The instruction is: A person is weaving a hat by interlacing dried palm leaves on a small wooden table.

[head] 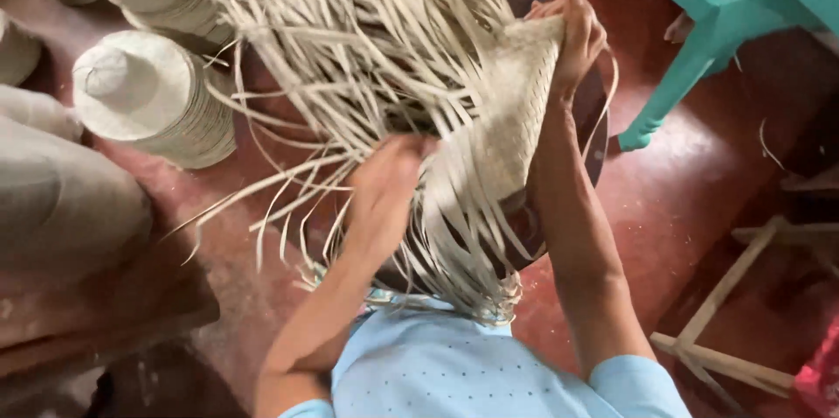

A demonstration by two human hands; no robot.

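A half-woven straw piece (516, 112) sits at the middle of the view, held up over a dark round work stand (597, 134). Its finished part is a tight pale mat of plaited fibre, and from its edges long loose straw strands (350, 51) fan out up and to the left, with more hanging down toward the person's chest.

The right hand (572, 33) is closed over the upper edge of the woven part, fingers curled over the top and pinching it firmly. The left hand (384, 191) is pressed in among the hanging strands at the lower left of the weave; it is partly curled, and its fingertips are buried in the fibre (whether it grips a bundle or only pushes against it cannot be told, as this part is blurred).

Below the hands shows the person's light blue dotted shirt (437, 365). To the left, on the reddish-brown floor (699, 182), stand stacks of finished pale hats (144, 94), with more at the top left corner. A turquoise chair (708, 7) stands at the upper right, one leg planted near the stand. At the lower right lies a pale wooden frame (725, 296), well apart from the weaving.
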